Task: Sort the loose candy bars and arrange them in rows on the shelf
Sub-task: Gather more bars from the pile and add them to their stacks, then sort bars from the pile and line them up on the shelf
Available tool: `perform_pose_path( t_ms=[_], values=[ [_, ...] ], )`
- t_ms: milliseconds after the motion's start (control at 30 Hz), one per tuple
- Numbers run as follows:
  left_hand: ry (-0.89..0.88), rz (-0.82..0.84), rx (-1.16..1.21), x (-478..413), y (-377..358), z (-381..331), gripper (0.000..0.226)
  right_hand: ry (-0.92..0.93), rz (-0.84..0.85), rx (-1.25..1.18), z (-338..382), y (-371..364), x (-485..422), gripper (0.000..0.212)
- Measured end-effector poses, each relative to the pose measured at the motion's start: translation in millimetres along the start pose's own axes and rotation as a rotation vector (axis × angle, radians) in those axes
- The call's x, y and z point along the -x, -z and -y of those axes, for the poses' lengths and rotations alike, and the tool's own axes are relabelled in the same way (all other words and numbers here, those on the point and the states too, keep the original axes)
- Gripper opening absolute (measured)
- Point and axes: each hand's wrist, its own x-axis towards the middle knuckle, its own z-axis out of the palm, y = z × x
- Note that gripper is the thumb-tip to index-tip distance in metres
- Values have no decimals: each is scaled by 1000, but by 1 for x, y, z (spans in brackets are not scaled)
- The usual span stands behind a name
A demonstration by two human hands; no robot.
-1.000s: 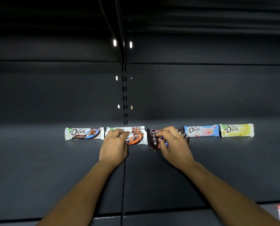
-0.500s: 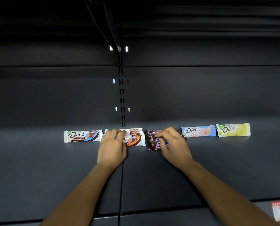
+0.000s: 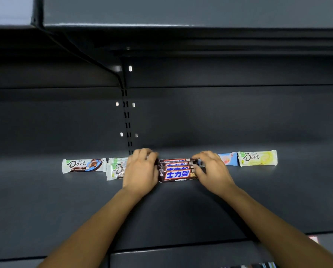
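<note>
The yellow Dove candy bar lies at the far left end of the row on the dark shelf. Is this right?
No. The head view shows the yellow Dove candy bar at the far right end of the row on the dark shelf, not the left.

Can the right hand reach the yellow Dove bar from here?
Probably yes, once the right hand lets go of the brown bars it holds. The yellow Dove bar lies uncovered to its right, past the blue bar, with bare shelf in front.

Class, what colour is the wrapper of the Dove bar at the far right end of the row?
Pale yellow Dove bar, seen in the head view.
</note>
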Motion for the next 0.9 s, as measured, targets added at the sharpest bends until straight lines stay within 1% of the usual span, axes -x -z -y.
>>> perform_pose_path(
  t_ms=[167,300,467,567,633,700,800,900],
  values=[
    [-43,70,13,-5,-15,-65,33,3,11,-5,-35,18,8,27],
    [-30,130,14,-8,-30,-108,38,23,40,-15,-64,31,15,28],
    [24,212,14,-3,-43,-150,44,46,122,23,-95,37,27,33],
    [49,255,9,2,-42,-167,43,22,162,27,-101,40,38,34],
    [45,279,3,10,-38,-174,42,24,160,13,-98,44,48,32],
    [41,284,24,15,-31,-181,40,33,142,8,-94,52,57,31],
    [20,246,70,25,-17,-192,37,31,116,-2,-88,64,70,30],
    [-22,208,134,45,-1,-200,36,3,45,-52,-77,74,90,25]
  ],
)
